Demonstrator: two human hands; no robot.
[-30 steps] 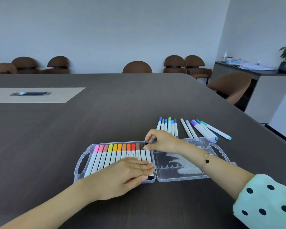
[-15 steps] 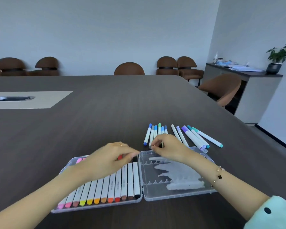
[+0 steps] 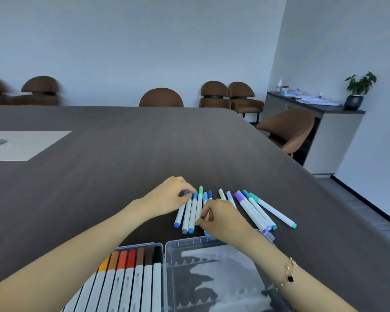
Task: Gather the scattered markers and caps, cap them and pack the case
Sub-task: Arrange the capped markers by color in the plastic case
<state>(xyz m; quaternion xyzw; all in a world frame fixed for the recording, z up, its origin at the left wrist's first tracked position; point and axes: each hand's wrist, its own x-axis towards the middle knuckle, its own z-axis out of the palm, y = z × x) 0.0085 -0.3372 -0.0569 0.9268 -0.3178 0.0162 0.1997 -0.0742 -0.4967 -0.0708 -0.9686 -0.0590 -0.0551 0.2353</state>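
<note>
A clear marker case lies open at the near table edge, its left half filled, its right half empty. Both hands have left it for the blue-green markers just beyond: the left hand pinches their far caps, the right hand grips their near ends, so the right half gets filled next

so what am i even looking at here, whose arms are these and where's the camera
The camera sits on a person's head, looking forward and down, so the two bare arms are that person's own. No machine is involved. On the dark table lies a row of blue and green markers, with more purple and teal ones to the right. The left hand touches the far ends of the row; the right hand pinches the near end of one marker. Closest to the camera is an open clear case: its left half holds warm-coloured markers, its right half holds none.
</note>
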